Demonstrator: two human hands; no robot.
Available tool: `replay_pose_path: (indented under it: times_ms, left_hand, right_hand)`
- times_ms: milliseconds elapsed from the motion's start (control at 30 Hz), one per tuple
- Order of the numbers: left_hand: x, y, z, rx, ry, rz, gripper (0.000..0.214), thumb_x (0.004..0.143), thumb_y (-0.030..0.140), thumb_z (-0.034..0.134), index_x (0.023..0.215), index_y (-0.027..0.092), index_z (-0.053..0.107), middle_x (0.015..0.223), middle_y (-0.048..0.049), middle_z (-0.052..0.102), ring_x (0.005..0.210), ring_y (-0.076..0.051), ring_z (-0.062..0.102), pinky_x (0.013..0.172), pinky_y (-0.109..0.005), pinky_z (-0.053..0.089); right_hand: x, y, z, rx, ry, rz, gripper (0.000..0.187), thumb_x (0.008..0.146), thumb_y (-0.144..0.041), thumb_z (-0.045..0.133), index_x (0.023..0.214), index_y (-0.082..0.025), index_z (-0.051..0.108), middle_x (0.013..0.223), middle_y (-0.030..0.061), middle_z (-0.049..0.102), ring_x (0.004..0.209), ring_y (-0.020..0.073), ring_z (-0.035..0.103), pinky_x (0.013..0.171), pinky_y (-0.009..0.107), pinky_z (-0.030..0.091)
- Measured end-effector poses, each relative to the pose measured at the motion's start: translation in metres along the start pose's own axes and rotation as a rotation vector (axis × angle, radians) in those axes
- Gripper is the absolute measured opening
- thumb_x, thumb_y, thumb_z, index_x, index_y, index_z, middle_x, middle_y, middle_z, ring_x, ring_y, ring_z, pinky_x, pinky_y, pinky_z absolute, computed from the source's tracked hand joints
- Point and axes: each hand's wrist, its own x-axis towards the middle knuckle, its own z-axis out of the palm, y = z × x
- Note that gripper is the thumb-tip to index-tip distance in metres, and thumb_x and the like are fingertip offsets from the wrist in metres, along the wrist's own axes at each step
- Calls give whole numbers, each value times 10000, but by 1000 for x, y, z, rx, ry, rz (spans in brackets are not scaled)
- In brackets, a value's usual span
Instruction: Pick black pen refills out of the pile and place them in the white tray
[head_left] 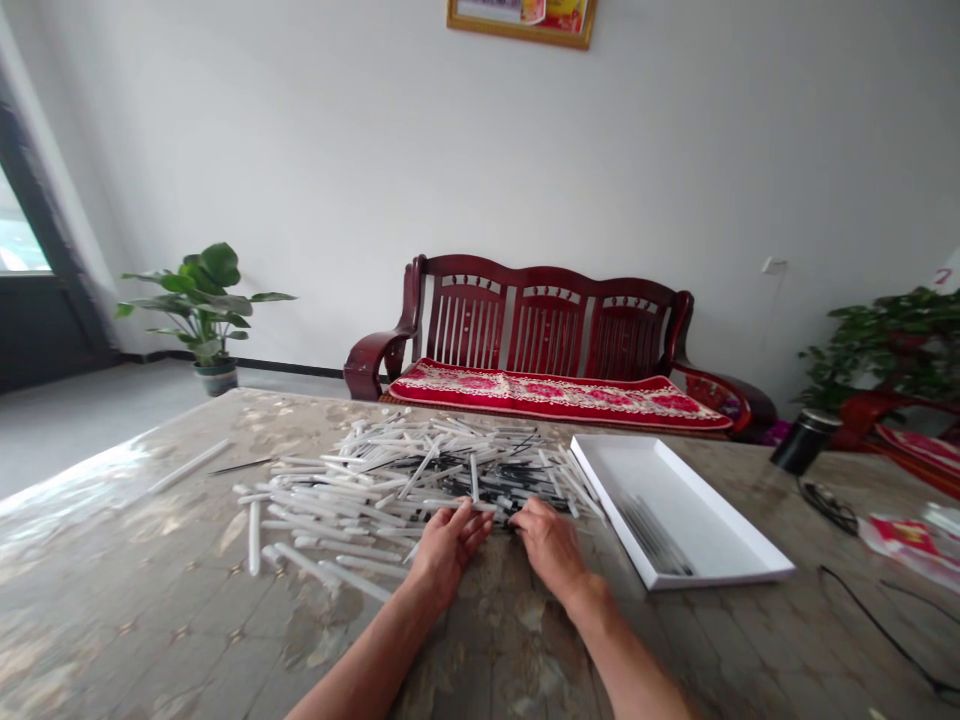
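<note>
My left hand (448,545) is closed around a white plastic tube, like a pen barrel (481,507), which points toward the right. Beside it my right hand (549,538) pinches at the near edge of the pile; something small and dark shows at its fingertips, too small to name. Just beyond both hands spreads a heap of loose white tubes (330,505), with thin black sticks (450,465) mixed in. To the right of my right hand lies a shallow white box (720,520) holding several thin dark-tipped sticks (656,535) along its left side.
The stone-patterned table (187,620) carries a lone white tube (187,465) and a dark stick (241,466) at left. A black cylinder (805,441), cables (885,620) and a red packet (904,537) lie at right. Behind stands a wooden bench (547,325).
</note>
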Motion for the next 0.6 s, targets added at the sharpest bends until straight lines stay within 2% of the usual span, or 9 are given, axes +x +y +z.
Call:
replay_pose_path:
  times_ms: [233, 400, 500, 600]
  left_hand:
    - [1, -1, -1, -4, -18, -7, 98, 887, 86, 624, 818, 136, 575, 757, -88, 726, 680, -171, 745, 665, -266, 626]
    - [0, 1, 1, -2, -8, -13, 110, 864, 80, 657, 806, 137, 582, 751, -79, 727, 667, -161, 742, 646, -249, 623]
    - [0, 1, 1, 3, -18, -10, 107, 864, 84, 658, 808, 135, 582, 752, -83, 729, 681, -167, 745, 661, -258, 628]
    - [1, 0, 1, 8, -13, -8, 106, 883, 83, 631, 809, 135, 577, 745, -85, 729, 686, -165, 747, 671, -260, 631]
  right_hand:
    - [0, -4, 8, -76, 9, 2, 228, 864, -43, 567, 839, -242, 677, 908, 32, 672, 817, 182, 683, 620, 259, 452]
    - [-3, -1, 10, -42, 54, 10, 240, 846, -34, 559, 842, -252, 659, 892, 38, 662, 819, 192, 677, 653, 261, 474]
    - [-2, 0, 12, 109, 108, 52, 198, 850, -74, 562, 845, -249, 655, 906, 42, 666, 853, 198, 674, 719, 273, 502]
    - [1, -1, 17, 504, 197, 231, 104, 882, -207, 542, 850, -228, 639, 872, 56, 689, 809, 217, 688, 690, 308, 537]
